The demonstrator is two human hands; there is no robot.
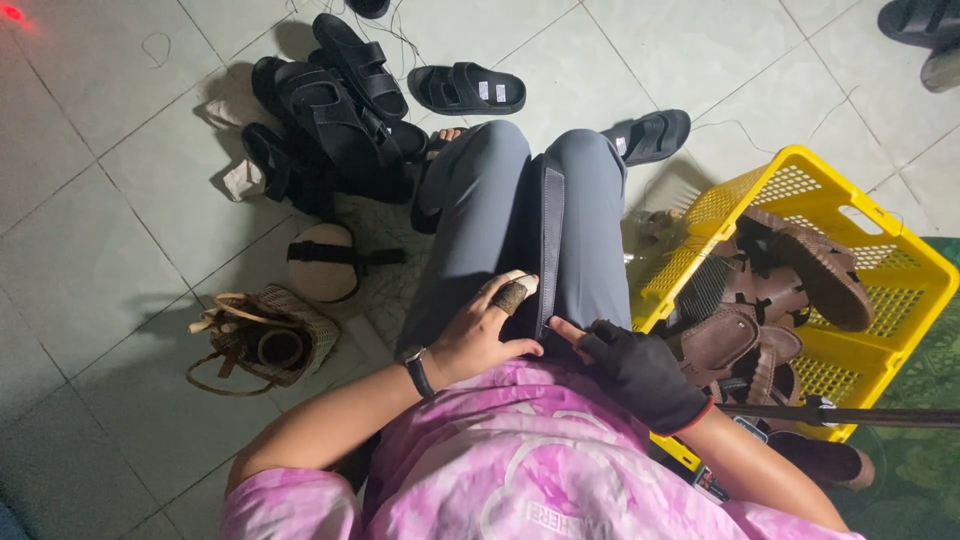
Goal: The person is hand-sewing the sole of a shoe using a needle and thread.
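I sit with my grey-trousered legs stretched out, and a long dark strap lies along the gap between my thighs. My left hand, bare with a taped finger and a dark wristband, rests on my left thigh, its fingertips pressing the strap's near end. My right hand, in a black fingerless glove, touches the same end of the strap from the right with its fingers pinched on it.
A yellow plastic basket of brown sandals stands at my right. Black sandals are piled on the tiled floor ahead, with single ones nearby. A woven bag and a round pale object lie at my left.
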